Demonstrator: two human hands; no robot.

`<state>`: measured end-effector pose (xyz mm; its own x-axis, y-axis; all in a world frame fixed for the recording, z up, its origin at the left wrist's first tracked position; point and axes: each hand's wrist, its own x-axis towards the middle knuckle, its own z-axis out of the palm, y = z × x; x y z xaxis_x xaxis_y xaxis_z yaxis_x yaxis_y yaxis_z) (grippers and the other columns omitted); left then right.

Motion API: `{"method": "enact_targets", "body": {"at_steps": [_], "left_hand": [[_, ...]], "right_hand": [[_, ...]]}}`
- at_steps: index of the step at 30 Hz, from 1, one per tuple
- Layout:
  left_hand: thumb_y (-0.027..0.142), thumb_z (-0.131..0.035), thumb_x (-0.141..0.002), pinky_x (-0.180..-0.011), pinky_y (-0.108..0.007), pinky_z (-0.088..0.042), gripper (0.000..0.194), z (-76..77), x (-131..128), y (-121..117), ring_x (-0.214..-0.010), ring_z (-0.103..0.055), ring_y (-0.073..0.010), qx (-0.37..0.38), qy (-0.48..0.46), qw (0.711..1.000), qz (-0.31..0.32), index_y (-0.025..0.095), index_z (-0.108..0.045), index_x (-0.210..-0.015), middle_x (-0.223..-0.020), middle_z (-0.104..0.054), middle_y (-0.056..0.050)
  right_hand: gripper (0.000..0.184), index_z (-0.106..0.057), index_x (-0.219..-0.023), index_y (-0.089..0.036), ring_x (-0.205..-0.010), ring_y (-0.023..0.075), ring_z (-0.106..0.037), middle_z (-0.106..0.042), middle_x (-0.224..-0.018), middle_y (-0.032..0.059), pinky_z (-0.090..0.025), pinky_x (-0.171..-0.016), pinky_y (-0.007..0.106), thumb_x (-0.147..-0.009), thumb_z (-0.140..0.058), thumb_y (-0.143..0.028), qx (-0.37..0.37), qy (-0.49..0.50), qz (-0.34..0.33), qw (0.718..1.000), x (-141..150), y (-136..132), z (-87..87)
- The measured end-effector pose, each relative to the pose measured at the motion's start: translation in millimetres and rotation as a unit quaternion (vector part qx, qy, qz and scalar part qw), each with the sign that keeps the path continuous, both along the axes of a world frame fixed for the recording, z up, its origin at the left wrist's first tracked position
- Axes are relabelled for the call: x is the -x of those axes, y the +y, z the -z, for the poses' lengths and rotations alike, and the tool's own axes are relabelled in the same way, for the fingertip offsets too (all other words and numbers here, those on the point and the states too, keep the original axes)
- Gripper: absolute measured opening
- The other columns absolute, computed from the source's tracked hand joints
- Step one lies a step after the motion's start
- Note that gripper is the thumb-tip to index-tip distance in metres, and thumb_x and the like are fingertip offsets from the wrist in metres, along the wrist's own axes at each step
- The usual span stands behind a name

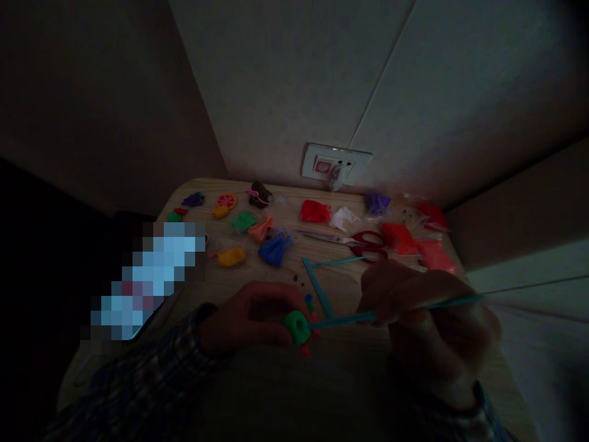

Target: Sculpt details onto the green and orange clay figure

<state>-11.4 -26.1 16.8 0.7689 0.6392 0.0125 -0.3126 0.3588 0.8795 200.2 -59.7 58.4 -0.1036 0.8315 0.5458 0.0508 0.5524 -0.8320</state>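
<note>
Between the thumb and fingers of my left hand is a green clay ball with a dark hollow in its face. My right hand grips a thin blue modelling tool like a pen. Its tip touches the green ball at the hollow's right side. Small red and blue clay bits show just behind the ball; whether they are joined to it I cannot tell. Beyond my hands, a flat blue tool and a slim blue stick lie on the wooden table.
Red-handled scissors lie across the table's middle. Bagged clay sits around them: blue, yellow, red, orange. Small clay figures stand far left. A lit, blurred phone is at left. The wall socket holds a plug.
</note>
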Motion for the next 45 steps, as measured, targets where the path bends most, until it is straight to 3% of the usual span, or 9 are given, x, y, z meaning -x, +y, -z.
{"method": "enact_targets", "body": {"at_steps": [5, 12, 17, 23, 38, 45], "left_hand": [[0.034, -0.077, -0.077, -0.073, -0.031, -0.053, 0.022, -1.3, -1.2, 1.1, -0.076, -0.069, -0.0188, -0.012, -0.012, 1.0, 0.01, 0.016, -0.071, -0.09, -0.084, -0.072, -0.004], [0.036, -0.077, -0.076, -0.071, -0.032, -0.054, 0.025, -2.6, -1.3, -0.7, -0.075, -0.069, -0.0194, 0.002, -0.001, 1.0, 0.002, 0.014, -0.07, -0.087, -0.086, -0.073, -0.004], [0.033, -0.074, -0.079, -0.074, -0.029, -0.053, 0.022, -2.3, -1.2, 0.7, -0.076, -0.07, -0.0172, 0.001, -0.008, 1.0, 0.007, 0.015, -0.07, -0.091, -0.09, -0.073, -0.002], [0.031, -0.074, -0.079, -0.073, -0.026, -0.052, 0.018, -2.8, -2.6, 2.1, -0.077, -0.07, -0.0173, -0.019, -0.002, 1.0, 0.023, 0.016, -0.069, -0.087, -0.088, -0.074, -0.003], [0.031, -0.074, -0.079, -0.072, -0.03, -0.054, 0.02, -1.5, -2.4, 0.2, -0.075, -0.07, -0.0181, -0.009, 0.012, 1.0, 0.003, 0.014, -0.068, -0.088, -0.089, -0.074, -0.004], [0.034, -0.076, -0.077, -0.07, -0.032, -0.053, 0.024, 1.6, -1.3, 3.3, -0.076, -0.069, -0.0213, -0.054, 0.044, 0.998, -0.008, 0.013, -0.069, -0.087, -0.087, -0.074, -0.01]], "right_hand": [[0.017, -0.064, -0.081, -0.023, -0.057, 0.0177, -0.06, -0.062, -0.061, 0.0, -0.05, -0.057, 0.035, -0.094, -0.057, -0.031, -0.016, 0.037, 0.028, 0.999, 4.8, 2.8, 1.9], [0.013, -0.064, -0.088, -0.022, -0.061, 0.0164, -0.062, -0.067, -0.07, 0.0012, -0.049, -0.056, 0.032, -0.096, -0.055, -0.026, 0.001, 0.043, -0.015, 0.999, 9.2, 3.8, 7.4], [0.015, -0.064, -0.088, -0.022, -0.064, 0.0158, -0.063, -0.066, -0.072, 0.0007, -0.051, -0.058, 0.031, -0.097, -0.053, -0.025, 0.004, -0.005, -0.027, 1.0, 5.4, 5.0, 6.8], [0.017, -0.064, -0.081, -0.021, -0.054, 0.014, -0.057, -0.062, -0.064, -0.0006, -0.046, -0.05, 0.028, -0.094, -0.057, -0.03, -0.04, 0.034, 0.041, 0.998, 1.4, 8.7, 1.6], [0.015, -0.063, -0.084, -0.021, -0.063, 0.0152, -0.061, -0.065, -0.071, 0.0003, -0.046, -0.058, 0.03, -0.095, -0.056, -0.027, -0.024, -0.021, -0.003, 0.999, 1.2, 7.0, 2.3], [0.017, -0.062, -0.083, -0.022, -0.062, 0.0147, -0.06, -0.064, -0.071, -0.0001, -0.046, -0.056, 0.029, -0.096, -0.054, -0.029, -0.031, -0.042, -0.004, 0.999, 3.6, 6.4, 4.2]]}}
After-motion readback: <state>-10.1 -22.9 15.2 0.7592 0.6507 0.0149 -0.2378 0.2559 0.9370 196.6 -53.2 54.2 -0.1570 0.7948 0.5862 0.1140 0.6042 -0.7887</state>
